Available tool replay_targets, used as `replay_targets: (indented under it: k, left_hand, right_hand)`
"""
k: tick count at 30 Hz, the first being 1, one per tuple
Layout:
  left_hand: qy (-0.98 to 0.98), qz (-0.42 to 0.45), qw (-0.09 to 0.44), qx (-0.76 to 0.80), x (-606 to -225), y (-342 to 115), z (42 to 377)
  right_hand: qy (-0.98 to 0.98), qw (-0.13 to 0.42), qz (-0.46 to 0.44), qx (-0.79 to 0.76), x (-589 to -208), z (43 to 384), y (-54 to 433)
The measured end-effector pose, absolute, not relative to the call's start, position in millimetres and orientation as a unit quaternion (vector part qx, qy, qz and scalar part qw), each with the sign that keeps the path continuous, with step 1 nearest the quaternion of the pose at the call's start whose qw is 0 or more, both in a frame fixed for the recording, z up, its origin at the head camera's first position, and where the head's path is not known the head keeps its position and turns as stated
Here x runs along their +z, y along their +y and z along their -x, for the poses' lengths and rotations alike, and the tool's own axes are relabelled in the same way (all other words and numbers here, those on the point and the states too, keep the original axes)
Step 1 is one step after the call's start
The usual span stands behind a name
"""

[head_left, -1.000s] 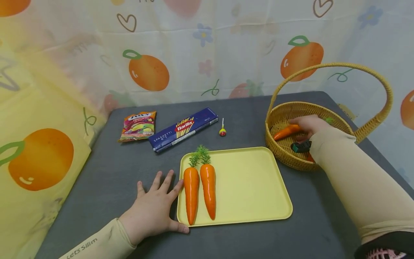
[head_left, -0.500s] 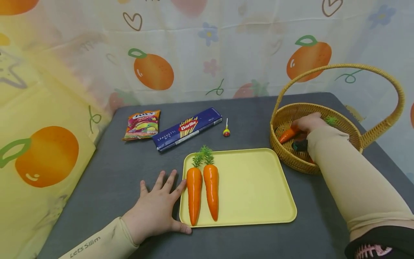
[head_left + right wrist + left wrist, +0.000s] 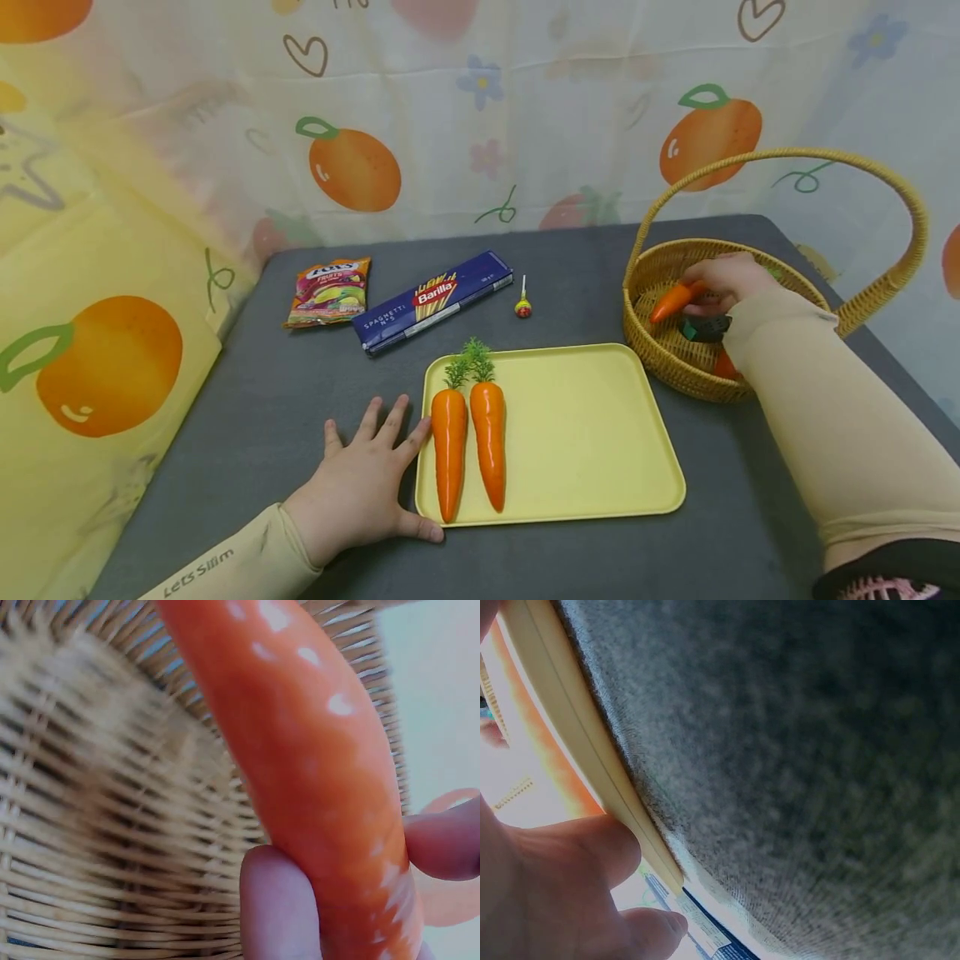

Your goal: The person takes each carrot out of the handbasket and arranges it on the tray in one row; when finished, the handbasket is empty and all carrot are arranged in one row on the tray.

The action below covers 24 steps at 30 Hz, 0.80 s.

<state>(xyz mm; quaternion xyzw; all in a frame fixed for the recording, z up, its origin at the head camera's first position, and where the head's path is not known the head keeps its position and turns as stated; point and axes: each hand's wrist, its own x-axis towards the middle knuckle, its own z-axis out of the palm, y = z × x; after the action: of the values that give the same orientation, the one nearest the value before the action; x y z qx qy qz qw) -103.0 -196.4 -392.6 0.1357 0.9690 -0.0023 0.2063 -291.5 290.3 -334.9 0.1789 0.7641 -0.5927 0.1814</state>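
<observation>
Pale cloth printed with oranges, hearts and flowers (image 3: pixel 562 158) hangs behind the dark grey surface (image 3: pixel 262 450) I am watching through my remote feeds. On the right stands a round, woven tan wicker basket (image 3: pixel 667 367) with a tall arched handle (image 3: pixel 795 153), and inside it my right hand (image 3: pixel 723 282) has its fingers pinching a glossy, tapered orange carrot (image 3: pixel 675 302); the right wrist view shows them on opposite sides of it, with the weave close by. Another orange thing (image 3: pixel 726 365) lies in the basket, partly hidden. My left hand (image 3: pixel 360 492) lies with fingers spread, thumb and forefinger against the edge of the flat, pale yellow rectangular tray (image 3: pixel 585 442), where two orange carrots with feathery green tops (image 3: pixel 468 442) lie side by side. I take the step in hand to be lifting the carrot out. That smooth skin looks slippery, so I would settle the pinch near its middle before raising it, go up on the near side of the handle, and clear the rim without snagging the top, which I cannot see well. Light pressure from the left should be enough to steady the tray.
</observation>
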Motion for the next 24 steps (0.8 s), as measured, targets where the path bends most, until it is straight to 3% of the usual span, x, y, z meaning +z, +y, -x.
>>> replay_targets:
  k: [6,24]
  left_hand:
    - [0.968,-0.131,0.214,-0.006,-392,-196,104]
    - [0.967,-0.133,0.215,-0.009,-391,-196,104]
  right_hand:
    - [0.723,0.215,-0.172,-0.633,-321,284,300]
    - [0.657,0.188,-0.080,-0.726,-299,206,269]
